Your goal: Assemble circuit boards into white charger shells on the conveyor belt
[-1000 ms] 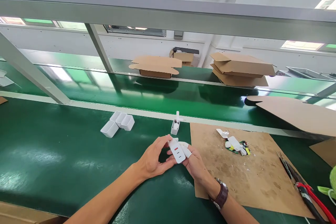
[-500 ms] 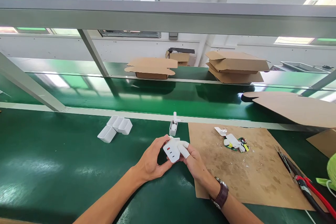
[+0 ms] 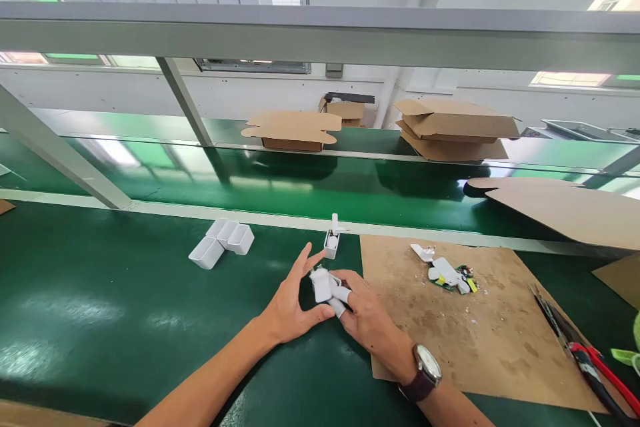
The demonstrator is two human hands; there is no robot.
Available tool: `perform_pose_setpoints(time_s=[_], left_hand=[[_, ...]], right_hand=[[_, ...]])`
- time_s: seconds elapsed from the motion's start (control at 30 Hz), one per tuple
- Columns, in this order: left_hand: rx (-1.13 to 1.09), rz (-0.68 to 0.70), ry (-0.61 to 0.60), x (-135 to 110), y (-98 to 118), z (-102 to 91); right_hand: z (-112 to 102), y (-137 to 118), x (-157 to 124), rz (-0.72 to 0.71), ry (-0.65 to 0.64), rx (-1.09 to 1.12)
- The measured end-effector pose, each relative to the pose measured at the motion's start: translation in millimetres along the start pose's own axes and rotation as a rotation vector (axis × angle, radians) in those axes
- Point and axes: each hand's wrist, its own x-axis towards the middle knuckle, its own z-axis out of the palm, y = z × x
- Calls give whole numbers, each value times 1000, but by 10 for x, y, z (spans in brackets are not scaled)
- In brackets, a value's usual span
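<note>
A white charger is held in my right hand, whose fingertips wear white finger cots. The charger's port face from earlier is turned away, and a plain white side shows. My left hand is open beside it, fingers stretched up and thumb pointing toward the charger's lower edge. Whether that thumb touches the charger, I cannot tell. Just beyond the hands stands a small white open box with white parts inside; the left index fingertip comes close to its side.
Several white open cases sit together on the green table at left. A stained brown cardboard sheet at right bears a pile of white plastic pieces and circuit boards, tweezers and red-and-black handled pliers. Flattened cartons lie behind.
The charger has been turned over in my right hand, so its port face no longer shows. My left hand has let go and spread its fingers. The right wrist has rolled, showing the watch dial.
</note>
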Motion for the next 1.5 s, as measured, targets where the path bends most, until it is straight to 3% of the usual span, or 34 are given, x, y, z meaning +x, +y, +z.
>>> perform_pose_setpoints(time_s=[0.1,0.3,0.47,0.57,0.63,0.73,0.83,0.97,1.13,1.5], left_hand=[[-35,-79,-42,1,26,8],[-64,5,-28,-9,-26,-6],[-103,-10,-41,-5,-13,17],[-61,-45,-49,-3,-5,36],[1,-37,-39,-5,-15,39],[96,19,12,-12,-31,37],[156,113,62,-19,-17,43],[164,225,93,-13,31,50],[176,232,108,3,36,38],[199,226,96,4,18,36]], right_hand=[[28,41,-25,28,-82,-9],[-55,17,5,-16,48,-46],[-42,68,10,13,-81,2],[15,84,-11,74,-52,39],[52,87,-19,176,-2,99],[86,93,-6,457,62,374],[99,94,20,728,12,718],[114,66,29,877,-42,882],[131,46,19,934,-58,879],[128,37,22,904,-58,802]])
